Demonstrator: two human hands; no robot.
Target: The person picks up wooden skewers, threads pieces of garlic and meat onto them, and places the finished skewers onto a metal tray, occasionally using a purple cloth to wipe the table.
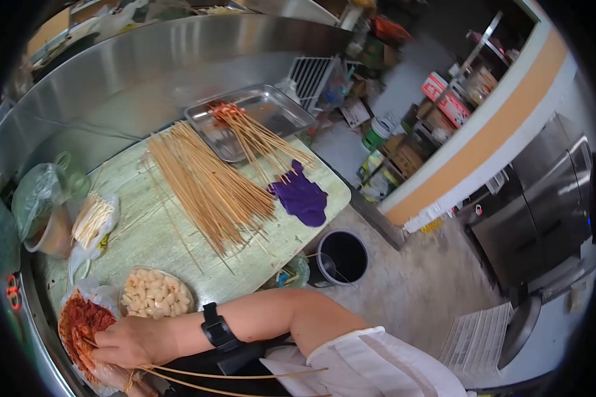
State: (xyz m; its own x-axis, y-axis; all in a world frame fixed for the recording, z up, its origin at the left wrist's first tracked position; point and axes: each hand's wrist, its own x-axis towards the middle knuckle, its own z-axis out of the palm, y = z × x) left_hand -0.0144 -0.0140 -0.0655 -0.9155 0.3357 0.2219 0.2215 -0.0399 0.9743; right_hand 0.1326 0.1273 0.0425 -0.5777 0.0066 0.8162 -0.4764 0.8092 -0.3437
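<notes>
My right hand (pixel 129 341), with a black band on its wrist, reaches into red seasoned meat (pixel 89 317) in a plastic-lined container at the lower left. Its fingers are pressed together on a piece of the meat. Partly hidden below it, my left hand (pixel 116 377) is closed around thin wooden skewers (pixel 232 376), whose long ends extend to the right. Beside my right wrist is a bowl of pale, chunky pieces (pixel 155 293). A large pile of bare skewers (pixel 205 185) lies across the green table (pixel 126 231).
A metal tray (pixel 265 106) holds skewers with red pieces on their ends. Near it lies a purple cloth (pixel 301 196). Pale sticks in a bag (pixel 94 221) and a plastic-covered tub (pixel 49 228) stand at left. A black bucket (pixel 343 257) is on the floor.
</notes>
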